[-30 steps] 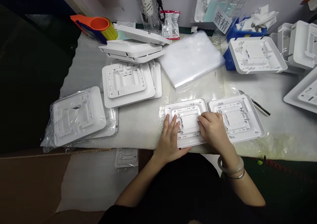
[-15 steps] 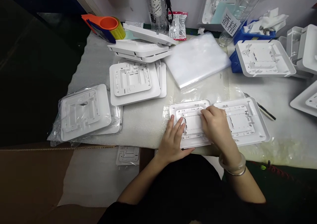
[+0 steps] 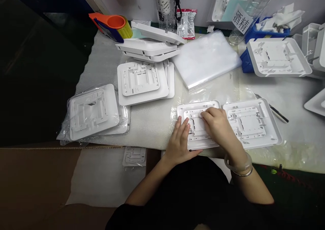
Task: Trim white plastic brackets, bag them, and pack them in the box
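Two white plastic panels lie side by side at the table's front edge, with moulded recesses facing up. My left hand (image 3: 177, 142) rests with fingers spread on the near left corner of the left panel (image 3: 203, 145), thumb along its front edge. Over the upper middle of the same panel, my right hand (image 3: 220, 127) is closed in a pinch, fingertips down at the inner frame. Whatever is between those fingertips is too small to make out. Beside that hand is the right panel (image 3: 273, 135), touched by neither hand.
A bagged panel (image 3: 93, 113) and stacked white panels (image 3: 142, 84) stand on the left. Behind lies a pile of clear plastic bags (image 3: 208, 59). A pen-like tool (image 3: 278, 114) lies right of the panels. Further back are an orange tape dispenser (image 3: 111, 25) and a blue bin (image 3: 246, 62).
My right hand has slid slightly left across the left panel, still pinched. My left hand stays in place on it. The whole view has shifted a little.
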Demonstrator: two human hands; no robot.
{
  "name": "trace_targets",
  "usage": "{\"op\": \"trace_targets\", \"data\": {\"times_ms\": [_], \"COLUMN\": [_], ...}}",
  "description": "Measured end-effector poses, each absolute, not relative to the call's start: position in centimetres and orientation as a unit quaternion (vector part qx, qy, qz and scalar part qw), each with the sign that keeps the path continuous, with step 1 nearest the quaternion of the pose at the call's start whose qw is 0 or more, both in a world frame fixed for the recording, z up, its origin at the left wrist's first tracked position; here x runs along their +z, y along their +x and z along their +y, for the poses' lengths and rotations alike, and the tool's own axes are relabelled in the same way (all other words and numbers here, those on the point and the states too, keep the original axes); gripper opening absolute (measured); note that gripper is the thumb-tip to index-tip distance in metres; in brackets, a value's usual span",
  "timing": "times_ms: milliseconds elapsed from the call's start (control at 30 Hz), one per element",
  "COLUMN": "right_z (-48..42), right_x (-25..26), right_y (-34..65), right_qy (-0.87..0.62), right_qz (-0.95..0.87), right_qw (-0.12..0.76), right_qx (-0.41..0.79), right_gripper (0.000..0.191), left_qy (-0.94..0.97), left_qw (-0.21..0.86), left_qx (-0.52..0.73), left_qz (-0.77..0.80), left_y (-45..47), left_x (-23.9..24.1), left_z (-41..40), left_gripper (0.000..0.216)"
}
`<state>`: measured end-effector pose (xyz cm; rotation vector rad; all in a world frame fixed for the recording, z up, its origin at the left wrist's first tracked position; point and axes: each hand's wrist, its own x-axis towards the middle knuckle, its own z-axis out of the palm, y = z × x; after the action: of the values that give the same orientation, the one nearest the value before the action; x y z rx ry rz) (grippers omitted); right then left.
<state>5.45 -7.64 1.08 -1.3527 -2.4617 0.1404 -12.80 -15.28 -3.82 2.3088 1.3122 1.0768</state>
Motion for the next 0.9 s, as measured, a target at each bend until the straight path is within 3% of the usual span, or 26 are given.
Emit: {"op": "trace_targets", "data": {"times_ms": [200, 400, 500, 700, 900], "right_z": [-9.5, -12.6, -13.0, -12.7, -13.3], "right_x": [1.7, 1.4, 1.8, 3.2, 2.3], "right_y": [7.2, 7.5, 8.9, 13.2, 17.3], "right_qy": [-0.466, -0.424, -0.451, -0.525, -0.577], "right_qz": [-0.852, -0.881, -0.865, -0.764, -0.517], "right_qw": [0.229, 0.183, 0.202, 0.361, 0.57], "right_qx": [0.069, 0.107, 0.088, 0.101, 0.272], "right_gripper": [0.023, 0.027, 0.028, 0.018, 0.01], "left_qy": [0.74, 0.768, 0.768, 0.83, 0.922], "left_qw": [0.228, 0.185, 0.179, 0.103, 0.046], "left_qx": [0.426, 0.398, 0.397, 0.32, 0.117], "left_qz": [0.467, 0.467, 0.469, 0.445, 0.366], "left_y": [-13.4, -13.2, -13.2, -13.6, -13.2], "left_x": [-3.4, -3.7, -3.8, -2.6, -1.2], "left_z": [-15.1, -14.8, -14.8, -15.3, -15.2], "left_gripper": [0.123, 0.123, 0.121, 0.116, 0.062]}}
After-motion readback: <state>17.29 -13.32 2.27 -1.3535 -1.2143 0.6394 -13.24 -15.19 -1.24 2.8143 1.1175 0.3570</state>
